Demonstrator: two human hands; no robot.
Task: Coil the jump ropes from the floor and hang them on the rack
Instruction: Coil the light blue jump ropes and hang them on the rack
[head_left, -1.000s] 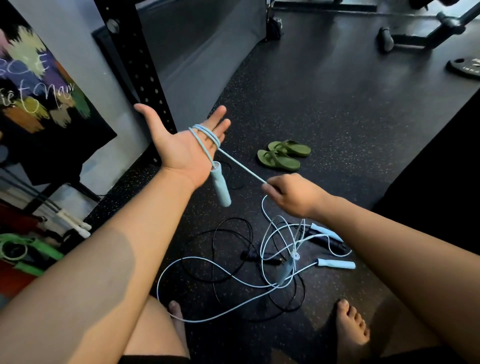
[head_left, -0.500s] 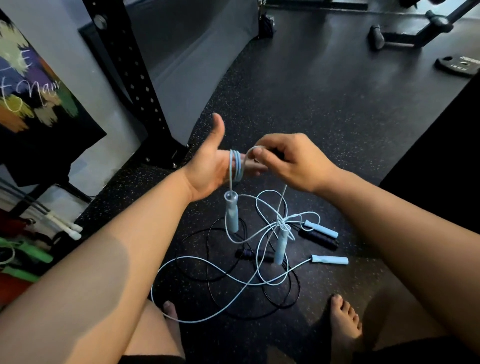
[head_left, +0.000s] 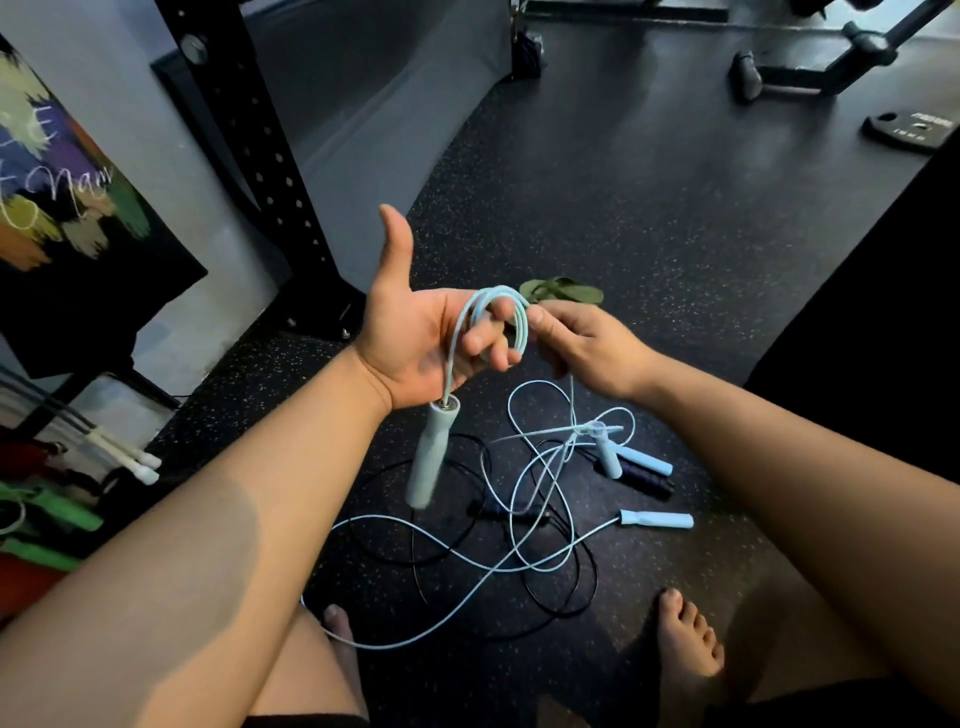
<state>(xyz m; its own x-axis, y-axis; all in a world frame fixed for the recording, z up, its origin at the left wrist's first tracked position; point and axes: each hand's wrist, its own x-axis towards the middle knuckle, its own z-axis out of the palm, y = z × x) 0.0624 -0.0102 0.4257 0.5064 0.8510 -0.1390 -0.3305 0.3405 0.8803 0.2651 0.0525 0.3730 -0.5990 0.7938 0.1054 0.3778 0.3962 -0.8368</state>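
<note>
Left hand (head_left: 415, 340) mid-frame, thumb up, fingers curled on blue rope (head_left: 489, 294) loops: our spool, so coils match. Right hand (head_left: 587, 348) pinches cord just beside, feeding next wrap. Handle (head_left: 430, 457) dangles below palm; rest lies tangled with black rope (head_left: 641, 475), lower centre floor.

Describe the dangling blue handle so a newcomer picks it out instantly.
Start at the left hand, held palm-up mid-frame above the black speckled floor. The dangling handle hangs below its wrist from the light blue rope looped over the fingers. The other pale blue handles lie lower, off to its right.
</note>
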